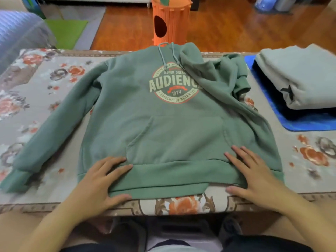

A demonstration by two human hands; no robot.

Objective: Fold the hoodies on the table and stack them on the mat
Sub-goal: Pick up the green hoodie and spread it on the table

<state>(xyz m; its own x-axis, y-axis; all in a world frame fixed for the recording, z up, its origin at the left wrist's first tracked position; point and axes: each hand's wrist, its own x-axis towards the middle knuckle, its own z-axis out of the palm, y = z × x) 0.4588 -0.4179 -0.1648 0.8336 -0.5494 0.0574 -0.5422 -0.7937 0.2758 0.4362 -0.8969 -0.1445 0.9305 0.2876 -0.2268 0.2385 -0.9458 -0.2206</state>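
Head view, near edge first: my left hand (101, 179) lies flat with fingers spread on the hem of the green fleece hoodie with the round "AUDIENCE" chest print (163, 124); the thumb looks to sit under or against the hem edge, so I can't tell if it pinches. My right hand (254, 171) is flat too, fingers straight on the right hem corner, holding nothing.

The hoodie is face up in the middle of the floral-cloth counter (45, 84), its hem overhanging the near edge slightly.

Risks as I see them:
- The hem is bunched and doubled under the left hand; folding from here locks in a crease.
- The left sleeve (41, 142) runs out to the counter edge and could slide off and drag the body.
- The hood (203, 73) has flopped over the print and the right sleeve (238, 77) is crumpled behind it; skip flattening them and the fold goes lumpy.
- On the blue mat (300, 122) at the far right, the folded grey hoodie (300, 75) sits skewed, so a lumpy stack on top could tip.
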